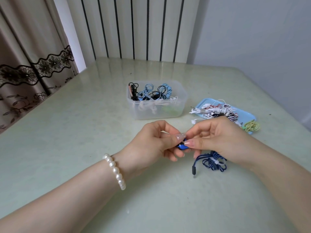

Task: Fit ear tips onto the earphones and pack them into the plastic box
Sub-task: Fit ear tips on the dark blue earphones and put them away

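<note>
Domestic room, likely a living space in a home. Beige curtain (25,52) with black lace floral trim hangs at left. White ribbed radiator (134,27) stands against the back wall behind the desk (67,132), pale green and glossy. Plain pale walls (252,31). No workshop or office fittings in view.

Both forearms reach forward and converge. The left hand (154,142) and right hand (213,138) meet fingertip to fingertip, thumbs and forefingers pinched together (remaining fingers curled beneath), left wrist angled inward toward the right.
</note>
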A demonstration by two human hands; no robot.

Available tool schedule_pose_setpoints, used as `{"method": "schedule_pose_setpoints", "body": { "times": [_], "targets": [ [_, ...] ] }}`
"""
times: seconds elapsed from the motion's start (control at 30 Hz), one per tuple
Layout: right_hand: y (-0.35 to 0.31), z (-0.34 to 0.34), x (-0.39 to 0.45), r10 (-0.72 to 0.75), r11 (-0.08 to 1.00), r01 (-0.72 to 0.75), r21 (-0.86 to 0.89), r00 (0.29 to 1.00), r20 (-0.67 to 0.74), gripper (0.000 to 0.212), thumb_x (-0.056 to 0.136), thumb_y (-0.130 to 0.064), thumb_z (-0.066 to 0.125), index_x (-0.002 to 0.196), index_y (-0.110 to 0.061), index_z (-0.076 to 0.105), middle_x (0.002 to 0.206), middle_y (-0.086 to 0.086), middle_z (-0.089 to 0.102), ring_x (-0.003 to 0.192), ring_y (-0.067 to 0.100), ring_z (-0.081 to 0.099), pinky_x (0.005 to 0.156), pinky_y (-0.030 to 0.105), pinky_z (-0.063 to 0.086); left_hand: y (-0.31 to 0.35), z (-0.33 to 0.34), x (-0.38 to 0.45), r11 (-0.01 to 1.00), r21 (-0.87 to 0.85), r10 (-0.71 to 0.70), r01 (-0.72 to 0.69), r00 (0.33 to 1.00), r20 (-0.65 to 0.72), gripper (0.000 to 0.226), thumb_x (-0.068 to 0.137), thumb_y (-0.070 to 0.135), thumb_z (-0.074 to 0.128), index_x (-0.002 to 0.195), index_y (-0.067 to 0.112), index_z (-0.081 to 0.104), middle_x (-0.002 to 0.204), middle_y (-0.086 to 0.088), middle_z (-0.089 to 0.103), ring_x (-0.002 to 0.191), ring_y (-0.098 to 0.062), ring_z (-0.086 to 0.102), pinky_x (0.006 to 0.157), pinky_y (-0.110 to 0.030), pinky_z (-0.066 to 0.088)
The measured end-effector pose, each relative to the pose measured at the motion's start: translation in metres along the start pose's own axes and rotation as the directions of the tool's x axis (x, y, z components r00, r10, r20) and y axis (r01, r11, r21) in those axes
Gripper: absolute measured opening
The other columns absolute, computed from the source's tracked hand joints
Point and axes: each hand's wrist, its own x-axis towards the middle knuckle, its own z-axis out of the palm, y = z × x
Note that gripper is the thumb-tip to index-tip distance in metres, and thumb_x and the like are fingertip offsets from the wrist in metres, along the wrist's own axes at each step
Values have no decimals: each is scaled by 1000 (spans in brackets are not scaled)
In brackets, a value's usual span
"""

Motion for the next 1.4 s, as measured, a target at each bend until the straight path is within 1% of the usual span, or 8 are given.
{"method": "schedule_pose_setpoints", "body": {
  "times": [0.13, 0.27, 0.37, 0.7, 0.83, 1.13, 1.27, 1.4],
  "targets": [
    [1, 4, 0, 10, 1000, -10, -21, 1000, -24, 25, 66, -24, 68, 85, -10, 73, 69, 3, 71, 51, 10, 58, 54, 19, 48, 0, -2, 1, 998, 56, 42, -41, 999, -28, 4, 83, 2, 59, 79, 2, 59, 55, -8, 63, 47, -14, 58, 47, -21, 48],
    [3, 12, 4, -21, 998, 32, 63, 988, -155, 9, 70, -17, 67, 75, -10, 70, 52, -5, 63, 39, 6, 50, 43, 15, 42, 0, -5, 1, 995, 63, 76, -72, 996, -50, 13, 85, -1, 56, 89, 2, 68, 66, -7, 68, 50, -11, 60, 50, -20, 50],
    [6, 14, 6, 19, 993, 5, 114, 979, -202, 19, 59, -22, 69, 73, -9, 69, 56, -1, 64, 36, 10, 46, 40, 15, 40, 1, -4, 1, 997, 64, 50, -48, 998, -32, 19, 89, 1, 51, 101, 2, 66, 77, -12, 68, 55, -11, 62, 57, -22, 55],
    [-3, -13, 0, 115, 988, -108, 110, 991, -63, 19, 65, -21, 62, 75, -5, 66, 64, 11, 67, 34, 12, 41, 36, 17, 39, 21, -37, 3, 957, 286, -22, 46, 996, -86, 15, 90, 4, 52, 91, -3, 65, 83, -12, 68, 62, -14, 66, 66, -26, 56],
    [-3, -13, 1, 131, 991, -130, 44, 990, -41, 21, 65, -24, 62, 76, -7, 66, 63, 11, 66, 36, 13, 40, 37, 18, 39, 27, -54, 5, 873, 488, 75, 19, 982, -172, 6, 81, 4, 66, 79, 6, 71, 63, 1, 67, 52, -1, 57, 53, -15, 48],
    [1, -6, 2, 88, 996, -89, -19, 994, -72, 27, 64, -29, 63, 79, -8, 68, 78, 9, 73, 38, 15, 38, 39, 20, 40, 18, -54, 2, 450, 892, 3, -48, 999, 52, 18, 61, 19, 84, 61, 27, 68, 57, 13, 60, 49, 3, 48, 50, -10, 36],
    [1, -4, 2, 69, 998, -69, 0, 993, -99, 25, 64, -27, 63, 79, -6, 68, 74, 8, 72, 53, 26, 38, 36, 20, 39, 8, -48, 7, 408, 908, 60, -92, 995, 74, 15, 64, 19, 82, 70, 24, 69, 62, 13, 59, 52, 7, 48, 51, -7, 34],
    [1, -3, 1, 62, 998, -62, 10, 993, -104, 24, 65, -27, 63, 78, -7, 67, 73, 8, 72, 50, 23, 37, 37, 20, 39, 3, -53, 12, 483, 871, 101, -87, 994, 43, 10, 70, 24, 79, 69, 25, 69, 65, 9, 64, 52, 5, 48, 51, -8, 34]
  ]
}}
